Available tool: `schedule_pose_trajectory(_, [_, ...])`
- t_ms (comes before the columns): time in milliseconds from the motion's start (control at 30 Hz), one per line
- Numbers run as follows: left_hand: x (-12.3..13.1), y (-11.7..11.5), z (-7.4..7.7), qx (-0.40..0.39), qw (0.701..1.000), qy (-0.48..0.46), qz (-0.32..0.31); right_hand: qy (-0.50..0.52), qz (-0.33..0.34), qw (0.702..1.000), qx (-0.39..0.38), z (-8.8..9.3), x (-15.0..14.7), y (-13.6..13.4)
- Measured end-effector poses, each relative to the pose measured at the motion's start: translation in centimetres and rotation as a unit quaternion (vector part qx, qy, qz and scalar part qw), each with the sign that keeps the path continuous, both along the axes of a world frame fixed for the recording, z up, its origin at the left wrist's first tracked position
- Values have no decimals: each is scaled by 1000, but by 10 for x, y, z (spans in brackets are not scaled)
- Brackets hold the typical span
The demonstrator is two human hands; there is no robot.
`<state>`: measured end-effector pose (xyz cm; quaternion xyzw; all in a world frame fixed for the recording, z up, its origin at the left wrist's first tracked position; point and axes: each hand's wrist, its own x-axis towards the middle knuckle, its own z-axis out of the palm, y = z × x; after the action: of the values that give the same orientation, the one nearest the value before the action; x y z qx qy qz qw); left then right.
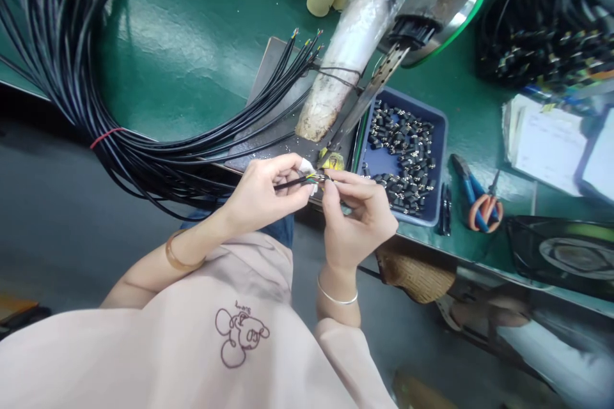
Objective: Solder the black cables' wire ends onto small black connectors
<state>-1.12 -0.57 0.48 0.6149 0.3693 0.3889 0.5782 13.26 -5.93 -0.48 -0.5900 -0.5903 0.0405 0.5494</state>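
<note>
My left hand (pixel 273 188) is closed on a black cable (pixel 289 183), whose stripped end shows thin coloured wires. White wraps cover some of its fingertips. My right hand (pixel 357 208) pinches a small connector (pixel 327 177) against those wire ends; my fingers partly hide it. Just above the hands, the perforated rod of a soldering iron (pixel 359 102) slants down toward a small yellow piece (pixel 330 158). To the right stands a blue tray (pixel 444 160) with many small black connectors (pixel 407 140).
A thick bundle of black cables (pixel 144 156) crosses from the left, tied by a red band (pixel 106 137). A wrapped white tube (pixel 345 45) hangs close above the hands. Blue-handled pliers (pixel 470 195) and orange-handled scissors (pixel 485 209) lie right of the tray, near papers (pixel 542 140).
</note>
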Motion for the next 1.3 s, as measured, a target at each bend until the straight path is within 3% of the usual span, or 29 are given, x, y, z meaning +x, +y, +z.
schedule_pose_trajectory(100, [-4,-1,1,-8,1000,-22,1,57,32,997,-49,4,2,1])
schedule_pose_trajectory(167, [-5,-1,2,-25,999,-39,-14,29,51,997,-48,6,3,1])
schedule_pose_trajectory(300, [-6,0,1,-41,998,-50,-27,-90,43,994,44,1,3,-1])
schedule_pose_trajectory(433, [-5,-1,-2,-24,998,-45,-20,-32,-7,994,103,-2,1,1])
schedule_pose_trajectory(567, [-4,-1,-5,-5,999,-44,-16,-4,-65,971,231,5,4,1])
schedule_pose_trajectory(667, [-4,-2,-6,18,999,-30,-12,-19,-70,983,171,10,7,-3])
schedule_pose_trajectory(733, [-4,-2,-7,33,999,-17,-12,-79,-52,989,116,12,7,-6])
schedule_pose_trajectory(833, [-3,-2,-7,45,999,-6,-8,-196,-9,978,72,9,5,-5])
schedule_pose_trajectory(900, [-2,-1,-7,40,999,-1,-2,-220,-3,973,69,6,3,-2])
schedule_pose_trajectory(1033, [0,2,-5,19,1000,9,-8,-191,-23,978,80,-2,-1,4])
schedule_pose_trajectory(1300, [2,7,-2,12,1000,21,-17,-132,2,988,74,-5,2,7])
